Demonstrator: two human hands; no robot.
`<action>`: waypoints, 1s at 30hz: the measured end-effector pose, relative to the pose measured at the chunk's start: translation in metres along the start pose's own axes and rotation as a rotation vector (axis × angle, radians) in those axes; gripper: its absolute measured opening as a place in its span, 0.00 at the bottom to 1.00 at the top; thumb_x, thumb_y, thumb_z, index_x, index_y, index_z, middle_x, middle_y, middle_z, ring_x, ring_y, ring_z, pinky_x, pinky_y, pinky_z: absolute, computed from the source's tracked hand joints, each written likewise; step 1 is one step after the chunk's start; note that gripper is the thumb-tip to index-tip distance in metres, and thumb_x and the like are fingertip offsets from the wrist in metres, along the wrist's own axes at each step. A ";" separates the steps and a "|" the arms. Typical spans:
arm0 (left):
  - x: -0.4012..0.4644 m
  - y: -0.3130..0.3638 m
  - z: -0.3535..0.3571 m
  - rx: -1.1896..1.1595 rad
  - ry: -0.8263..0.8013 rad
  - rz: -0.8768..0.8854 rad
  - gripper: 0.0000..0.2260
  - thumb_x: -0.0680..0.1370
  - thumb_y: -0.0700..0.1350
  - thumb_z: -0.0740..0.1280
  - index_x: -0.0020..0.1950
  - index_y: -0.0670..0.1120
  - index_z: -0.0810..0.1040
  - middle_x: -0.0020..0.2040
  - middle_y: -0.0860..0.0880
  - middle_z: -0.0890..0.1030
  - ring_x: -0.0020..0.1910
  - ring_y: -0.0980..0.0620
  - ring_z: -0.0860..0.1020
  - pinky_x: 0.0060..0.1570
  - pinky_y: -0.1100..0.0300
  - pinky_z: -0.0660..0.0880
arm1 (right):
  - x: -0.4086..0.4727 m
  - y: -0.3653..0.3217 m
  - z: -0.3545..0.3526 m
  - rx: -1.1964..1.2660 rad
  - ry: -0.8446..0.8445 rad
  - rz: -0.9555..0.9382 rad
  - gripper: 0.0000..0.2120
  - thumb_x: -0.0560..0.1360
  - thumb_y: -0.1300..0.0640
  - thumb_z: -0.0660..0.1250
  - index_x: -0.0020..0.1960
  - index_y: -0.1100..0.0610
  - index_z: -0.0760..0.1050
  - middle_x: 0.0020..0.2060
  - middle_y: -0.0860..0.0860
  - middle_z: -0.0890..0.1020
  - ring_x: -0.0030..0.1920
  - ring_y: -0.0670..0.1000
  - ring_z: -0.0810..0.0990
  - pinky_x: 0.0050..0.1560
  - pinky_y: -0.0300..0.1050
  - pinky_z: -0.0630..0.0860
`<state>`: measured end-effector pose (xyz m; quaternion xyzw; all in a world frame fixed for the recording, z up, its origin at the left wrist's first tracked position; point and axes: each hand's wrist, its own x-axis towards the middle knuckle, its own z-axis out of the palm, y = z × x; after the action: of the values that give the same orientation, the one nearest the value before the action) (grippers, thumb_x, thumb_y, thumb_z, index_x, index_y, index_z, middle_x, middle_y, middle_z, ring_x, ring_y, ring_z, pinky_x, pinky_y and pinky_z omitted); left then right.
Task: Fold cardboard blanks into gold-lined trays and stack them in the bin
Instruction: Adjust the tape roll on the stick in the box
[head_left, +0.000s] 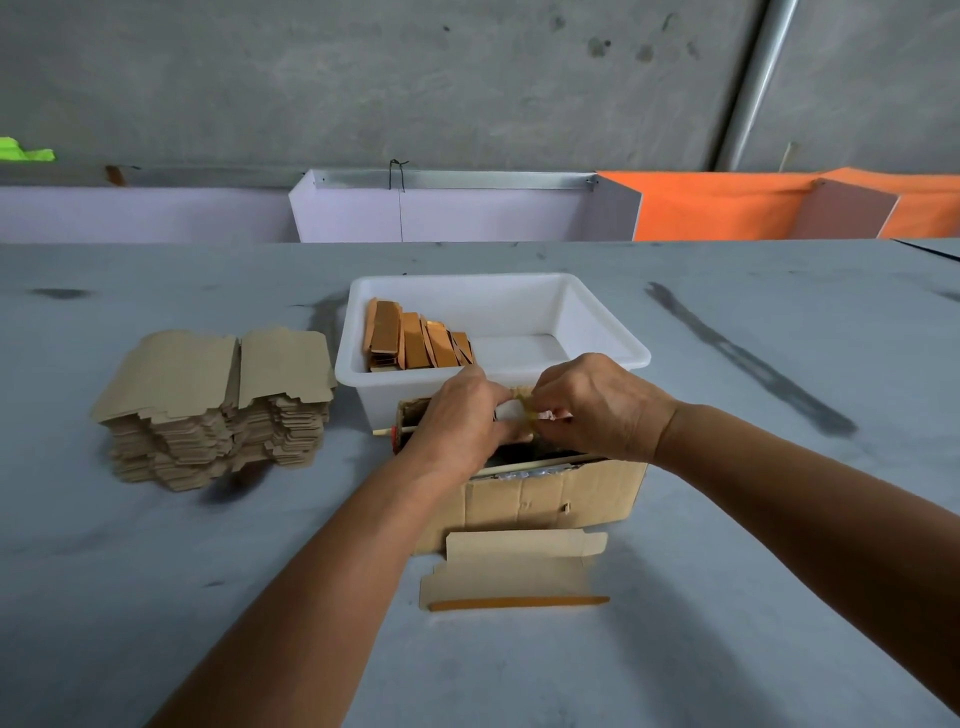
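Both hands meet above an open cardboard box (556, 493) at tabletop centre: left hand (457, 415) and right hand (597, 405) pinch a small pale strip (522, 400), seemingly tape for one half-folded blank (514, 571) at 6 o'clock. Next: press it on. One bin (597, 332) at 12 holds about five gold trays (421, 338); one stack of blanks (218, 405) at 9

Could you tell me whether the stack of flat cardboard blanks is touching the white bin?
Apart. The head view shows a strip of grey table between the stack of blanks and the white bin.
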<state>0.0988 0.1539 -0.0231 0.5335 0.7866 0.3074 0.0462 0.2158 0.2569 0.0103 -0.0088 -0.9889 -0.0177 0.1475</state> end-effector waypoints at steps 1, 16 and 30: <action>0.000 0.000 0.000 -0.002 0.002 0.003 0.08 0.74 0.46 0.70 0.48 0.44 0.82 0.45 0.48 0.70 0.44 0.51 0.70 0.34 0.65 0.60 | 0.000 -0.001 0.000 0.002 0.001 0.004 0.09 0.74 0.62 0.67 0.39 0.66 0.80 0.32 0.61 0.79 0.31 0.58 0.75 0.34 0.42 0.66; 0.001 -0.004 0.000 -0.093 0.021 -0.043 0.14 0.75 0.46 0.69 0.59 0.46 0.77 0.52 0.49 0.77 0.48 0.53 0.71 0.46 0.61 0.65 | -0.026 0.017 0.010 0.459 0.241 0.446 0.04 0.70 0.66 0.71 0.45 0.63 0.83 0.41 0.54 0.84 0.42 0.51 0.81 0.49 0.41 0.76; 0.000 -0.001 -0.002 -0.133 -0.005 -0.061 0.10 0.78 0.46 0.65 0.53 0.41 0.81 0.49 0.43 0.80 0.48 0.47 0.75 0.47 0.56 0.69 | -0.019 -0.006 0.022 0.384 0.290 0.515 0.02 0.70 0.61 0.72 0.40 0.57 0.84 0.29 0.40 0.74 0.32 0.42 0.73 0.35 0.31 0.68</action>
<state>0.0975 0.1531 -0.0220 0.5056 0.7803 0.3561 0.0928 0.2275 0.2510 -0.0166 -0.2276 -0.9082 0.2053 0.2848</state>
